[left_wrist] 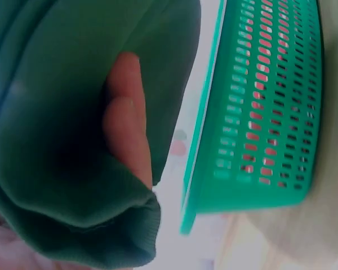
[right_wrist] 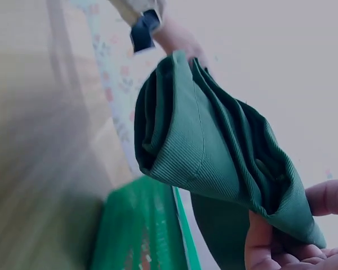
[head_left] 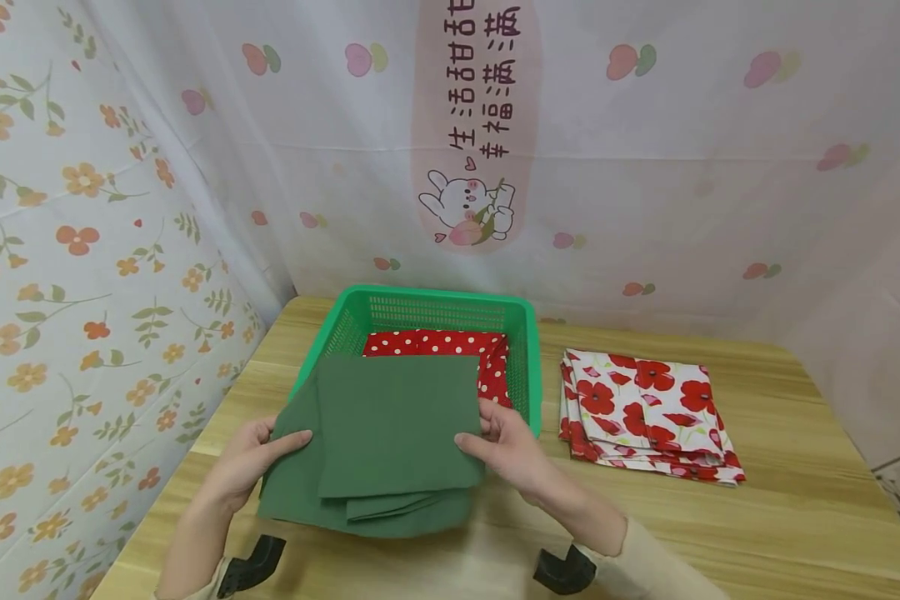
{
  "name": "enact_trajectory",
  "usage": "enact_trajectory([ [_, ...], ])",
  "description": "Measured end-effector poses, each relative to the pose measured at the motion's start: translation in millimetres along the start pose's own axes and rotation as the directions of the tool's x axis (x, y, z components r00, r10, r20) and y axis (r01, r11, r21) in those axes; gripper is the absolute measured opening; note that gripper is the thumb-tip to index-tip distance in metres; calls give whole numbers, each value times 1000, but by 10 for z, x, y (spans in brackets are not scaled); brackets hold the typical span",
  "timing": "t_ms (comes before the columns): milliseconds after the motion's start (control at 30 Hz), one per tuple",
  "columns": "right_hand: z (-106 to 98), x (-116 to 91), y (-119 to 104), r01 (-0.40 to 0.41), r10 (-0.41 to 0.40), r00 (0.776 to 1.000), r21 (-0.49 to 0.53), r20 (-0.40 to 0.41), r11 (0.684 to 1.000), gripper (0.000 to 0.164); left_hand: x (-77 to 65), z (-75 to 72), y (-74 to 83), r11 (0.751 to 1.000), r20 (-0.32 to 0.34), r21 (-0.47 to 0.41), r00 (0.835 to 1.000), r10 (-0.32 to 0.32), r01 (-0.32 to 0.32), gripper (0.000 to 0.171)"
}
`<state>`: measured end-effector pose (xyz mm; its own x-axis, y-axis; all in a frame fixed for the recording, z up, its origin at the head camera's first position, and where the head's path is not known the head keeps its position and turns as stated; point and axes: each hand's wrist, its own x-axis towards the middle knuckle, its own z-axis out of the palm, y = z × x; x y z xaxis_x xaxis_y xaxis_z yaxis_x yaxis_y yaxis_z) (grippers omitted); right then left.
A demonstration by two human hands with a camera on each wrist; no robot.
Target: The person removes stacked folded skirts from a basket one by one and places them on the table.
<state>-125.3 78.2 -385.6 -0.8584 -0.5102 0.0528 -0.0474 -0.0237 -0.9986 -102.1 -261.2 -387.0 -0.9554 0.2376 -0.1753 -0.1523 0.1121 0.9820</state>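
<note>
Both hands hold a folded dark green cloth (head_left: 401, 425) in the air, over the near side of a green plastic basket (head_left: 536, 358). The left hand (head_left: 249, 457) grips its left edge, thumb on top; in the left wrist view two fingertips (left_wrist: 127, 112) press against the fabric. At the right edge, the right hand (head_left: 513, 450) pinches the cloth between thumb and fingers. Several stacked layers show at the fold in the right wrist view. Inside the basket lies red cloth with white dots (head_left: 435, 342), partly hidden behind the green cloth.
Right of the basket, a stack of folded white cloths with red poppies (head_left: 648, 408) lies on the wooden table (head_left: 787, 467). Printed curtains (head_left: 330, 175) hang behind and along the left side. Black wrist mounts (head_left: 255, 565) sit on both forearms.
</note>
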Motion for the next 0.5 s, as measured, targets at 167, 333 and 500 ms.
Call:
enact_trajectory([
  [167,178,-124,41,9,-10,999,48,32,999,45,-168,-108,-98,1000,81,-12,996,25,-24,15],
  [333,301,-239,90,-18,11,997,82,82,996,48,-297,-199,-191,996,160,-34,983,85,-81,24],
  [500,419,-355,157,-64,47,992,141,116,988,51,-393,-270,-248,996,229,-65,971,71,-57,31],
])
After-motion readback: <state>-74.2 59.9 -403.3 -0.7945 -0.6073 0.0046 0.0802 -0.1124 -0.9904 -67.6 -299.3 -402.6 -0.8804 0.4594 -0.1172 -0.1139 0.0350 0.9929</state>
